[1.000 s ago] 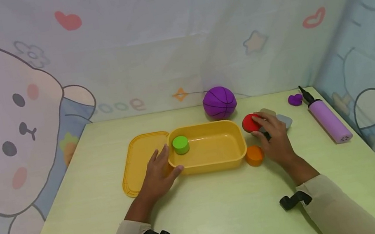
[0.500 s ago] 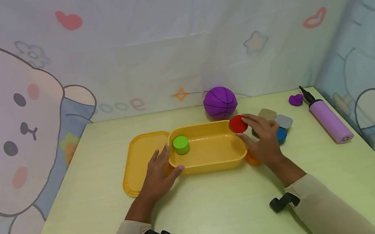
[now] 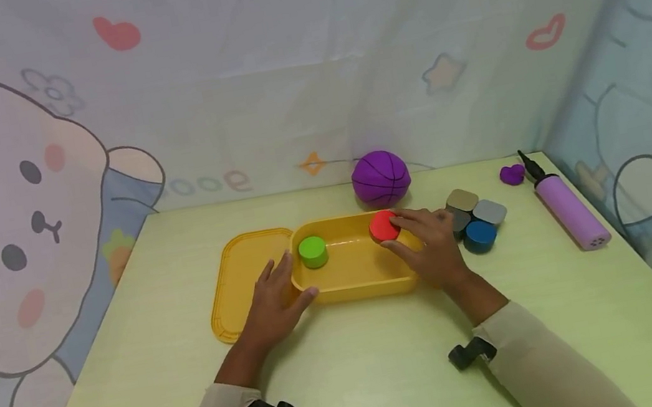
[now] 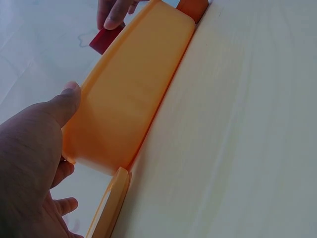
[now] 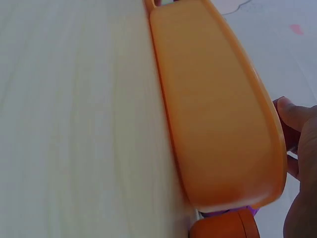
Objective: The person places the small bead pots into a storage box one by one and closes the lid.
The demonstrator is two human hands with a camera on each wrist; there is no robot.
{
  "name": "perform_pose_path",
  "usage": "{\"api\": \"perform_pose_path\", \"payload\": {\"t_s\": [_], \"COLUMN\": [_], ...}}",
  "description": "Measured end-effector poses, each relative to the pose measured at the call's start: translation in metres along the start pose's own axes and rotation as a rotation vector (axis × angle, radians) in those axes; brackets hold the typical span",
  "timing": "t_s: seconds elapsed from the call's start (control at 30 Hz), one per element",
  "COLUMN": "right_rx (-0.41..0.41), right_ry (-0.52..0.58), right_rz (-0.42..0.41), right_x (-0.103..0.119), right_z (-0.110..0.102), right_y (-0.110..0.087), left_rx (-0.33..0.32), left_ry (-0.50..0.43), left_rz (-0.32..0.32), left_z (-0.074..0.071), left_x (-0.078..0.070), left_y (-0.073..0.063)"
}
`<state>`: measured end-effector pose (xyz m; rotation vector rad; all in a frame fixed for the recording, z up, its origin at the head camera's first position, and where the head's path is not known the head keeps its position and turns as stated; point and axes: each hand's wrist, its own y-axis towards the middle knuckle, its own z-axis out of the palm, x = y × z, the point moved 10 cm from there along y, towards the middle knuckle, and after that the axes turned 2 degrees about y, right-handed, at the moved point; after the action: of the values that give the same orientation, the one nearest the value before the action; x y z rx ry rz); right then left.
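While our right hand [image 3: 432, 246] pinches a short red cylinder [image 3: 382, 228] between thumb and fingers, we hold it over the right half of a glossy yellow rectangular box [image 3: 361, 291] with rounded corners, toward the box's far rim. Our left hand [image 3: 274, 304] stays at the box's left end, fingers spread and thumb against the rim.

Inside the box, at its left end, we see a short green cylinder [image 3: 313, 252]. Left of the box, by that same end, lies a flat yellow lid [image 3: 234, 296] with rounded corners. Just beside the box's right end is an orange cylinder [image 5: 223, 226]; whether the two touch, we cannot tell. Behind the box sits a purple ball [image 3: 380, 178] with black lines.

To the box's right we have four pieces clustered together: a tan block [image 3: 462, 200], a grey block [image 3: 490, 212], a dark grey block [image 3: 459, 221] and a blue cylinder [image 3: 479, 236]. Farther right of the box lie a purple heart-shaped piece [image 3: 512, 175] and a lilac cylindrical pump [image 3: 572, 211] with a black nozzle.
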<state>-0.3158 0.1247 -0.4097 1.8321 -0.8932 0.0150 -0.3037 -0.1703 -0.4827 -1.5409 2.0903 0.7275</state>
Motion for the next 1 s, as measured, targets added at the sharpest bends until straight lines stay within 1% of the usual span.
{"api": "perform_pose_path", "payload": {"t_s": [0.13,0.23,0.37,0.57,0.7,0.93,1.0], "right_rx": [0.023,0.052,0.123,0.196,0.250,0.349,0.381], "right_ry": [0.029,0.047,0.035,-0.005,0.011,0.039,0.060], "right_rz": [0.009,0.025,0.076,0.132,0.146,0.141,0.165], "right_x": [0.005,0.010,0.014,0.016,0.018,0.025,0.025], "right_z": [0.008,0.015,0.026,0.035,0.042,0.058,0.064], "right_y": [0.002,0.004,0.005,0.009,0.011,0.013,0.013], "left_rx": [0.004,0.007,0.007,0.010,0.010,0.001,-0.004], "left_ry": [-0.016,-0.015,0.003,-0.011,0.001,0.004,-0.002], "left_rz": [0.004,-0.005,-0.014,-0.015,-0.009,-0.008,-0.003], "left_z": [0.001,0.002,0.003,0.001,0.000,0.001,0.001], "left_x": [-0.001,0.000,0.002,0.000,0.000,0.000,0.001], "left_y": [0.000,0.000,0.000,-0.001,0.001,0.001,0.001]}}
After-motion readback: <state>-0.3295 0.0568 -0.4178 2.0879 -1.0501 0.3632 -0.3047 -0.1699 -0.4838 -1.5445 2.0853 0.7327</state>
